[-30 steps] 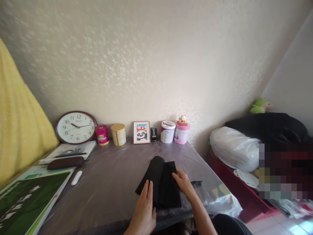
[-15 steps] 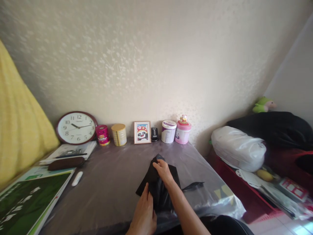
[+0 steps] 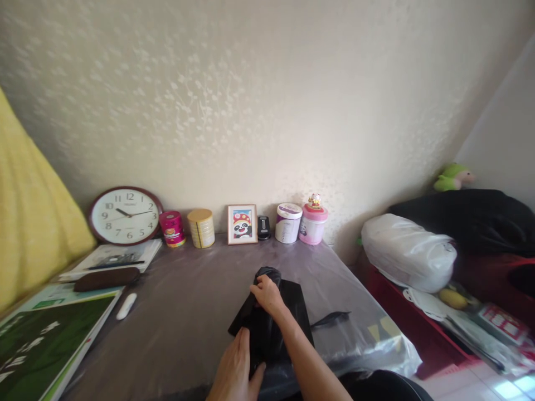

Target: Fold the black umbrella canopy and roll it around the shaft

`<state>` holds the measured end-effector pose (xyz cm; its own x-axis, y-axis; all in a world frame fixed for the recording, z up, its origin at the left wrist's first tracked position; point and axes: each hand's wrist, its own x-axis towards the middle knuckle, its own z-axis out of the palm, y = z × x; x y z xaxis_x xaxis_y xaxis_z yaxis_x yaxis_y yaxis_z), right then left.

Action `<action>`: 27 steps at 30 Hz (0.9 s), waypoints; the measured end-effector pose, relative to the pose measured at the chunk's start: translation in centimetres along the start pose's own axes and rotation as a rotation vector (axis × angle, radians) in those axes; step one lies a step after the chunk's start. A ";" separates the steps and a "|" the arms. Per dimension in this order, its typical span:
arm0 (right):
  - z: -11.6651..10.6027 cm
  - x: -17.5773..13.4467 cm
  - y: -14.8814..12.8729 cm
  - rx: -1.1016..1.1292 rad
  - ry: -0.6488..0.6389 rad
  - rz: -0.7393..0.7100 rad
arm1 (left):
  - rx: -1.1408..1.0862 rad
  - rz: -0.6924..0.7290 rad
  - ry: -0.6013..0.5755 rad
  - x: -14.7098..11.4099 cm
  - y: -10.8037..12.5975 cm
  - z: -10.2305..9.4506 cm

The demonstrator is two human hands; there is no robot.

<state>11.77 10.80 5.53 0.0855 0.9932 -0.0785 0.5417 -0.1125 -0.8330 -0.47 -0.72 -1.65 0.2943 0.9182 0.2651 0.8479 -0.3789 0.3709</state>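
Observation:
A black piece of thin, slightly glossy fabric or plastic (image 3: 267, 328) lies in folds at the table's front edge. Its flat panels spread to both sides, and a narrow dark strip (image 3: 332, 318) sticks out to the right. I cannot tell what kind of article it is. My right hand (image 3: 266, 293) closes its fingers round the bunched far end. Nearer to me, my left hand (image 3: 237, 359) holds the left side, fingers along the top and thumb lower down. The hands and forearms hide part of the material.
A clear sheet covers the table (image 3: 175, 317). Along the wall stand a clock (image 3: 126, 216), several tins, a framed panda picture (image 3: 242, 224) and a small black object (image 3: 263, 228). Books (image 3: 54, 345), a brown case (image 3: 106, 278) and a white stick-like item (image 3: 126, 306) lie left. A white bag (image 3: 407, 250) sits right.
My right hand has shifted slightly left and nearer to me, and the far end under it looks more bunched and rounded. My left hand has slid a little left and down.

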 end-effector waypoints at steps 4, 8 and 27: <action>0.0 -0.2 -0.3 0.037 -0.124 -0.034 | -0.011 0.069 0.254 -0.1 0.2 -1.6; 0.0 -0.5 -0.5 0.000 -0.172 -0.121 | 0.006 0.208 0.201 1.0 1.9 -3.0; -2.2 0.0 2.9 -0.437 0.012 -0.686 | -0.030 0.097 -0.035 1.7 2.8 -0.9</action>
<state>15.21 10.44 4.28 -0.3768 0.8451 0.3794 0.7540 0.5177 -0.4043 1.96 -0.33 0.64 0.3898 0.8803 0.2704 0.8014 -0.4689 0.3714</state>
